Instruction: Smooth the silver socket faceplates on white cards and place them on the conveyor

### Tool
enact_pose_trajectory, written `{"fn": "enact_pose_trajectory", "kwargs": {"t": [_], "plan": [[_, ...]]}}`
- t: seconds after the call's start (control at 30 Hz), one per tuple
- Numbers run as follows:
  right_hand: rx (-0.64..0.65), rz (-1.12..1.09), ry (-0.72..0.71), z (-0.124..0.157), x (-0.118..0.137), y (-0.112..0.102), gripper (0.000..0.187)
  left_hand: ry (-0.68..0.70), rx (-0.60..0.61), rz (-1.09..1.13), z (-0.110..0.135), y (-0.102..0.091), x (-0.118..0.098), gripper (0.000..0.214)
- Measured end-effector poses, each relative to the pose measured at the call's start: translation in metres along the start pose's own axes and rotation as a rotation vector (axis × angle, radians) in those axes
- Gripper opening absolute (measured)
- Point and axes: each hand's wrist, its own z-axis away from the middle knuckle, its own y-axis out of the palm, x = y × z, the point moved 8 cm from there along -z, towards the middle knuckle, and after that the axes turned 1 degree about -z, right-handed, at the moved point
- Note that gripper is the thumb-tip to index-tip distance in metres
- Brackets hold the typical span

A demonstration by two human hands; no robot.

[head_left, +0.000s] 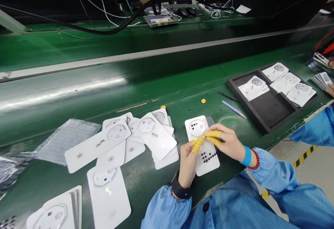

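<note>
A white socket plate (202, 157) lies on the green bench in front of me, with a round clear window near its top and small black dots near its bottom. My left hand (188, 163) and my right hand (226, 143) meet over its middle. Both wear yellow finger cots, and the fingertips are pinched together on something small I cannot make out. My sleeves are blue; a black watch sits on the left wrist, a blue band and red beads on the right.
Several white socket plates (146, 136) lie fanned out to the left, beside clear bubble sheets (65, 136). A black tray (268, 109) at the right holds more plates. Tweezers (234, 109) lie next to it. Another person's blue sleeve (318, 129) shows at far right.
</note>
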Motion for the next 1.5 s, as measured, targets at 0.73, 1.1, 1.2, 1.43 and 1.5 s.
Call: {"fn": "enact_pose_trajectory", "kwargs": {"t": [0.73,1.1,1.2,1.43,1.5], "plan": [[0.094,0.215,-0.205,0.011,0.003,0.021,0.025,-0.072,0.013,-0.024,-0.003,-0.006,0.022,0.018],[0.069,0.197,-0.135,0.011,-0.010,0.029,0.011,-0.118,0.016,-0.034,-0.005,-0.005,0.030,0.017],[0.037,0.182,-0.122,0.011,-0.010,0.022,0.013,-0.105,0.013,-0.017,-0.004,-0.004,0.026,0.015],[0.075,0.247,-0.266,0.013,-0.001,0.022,0.024,-0.115,-0.004,-0.018,-0.002,-0.006,0.027,0.017],[0.092,0.271,-0.301,0.015,-0.002,0.024,0.025,-0.123,-0.008,-0.015,-0.003,-0.006,0.026,0.017]]}}
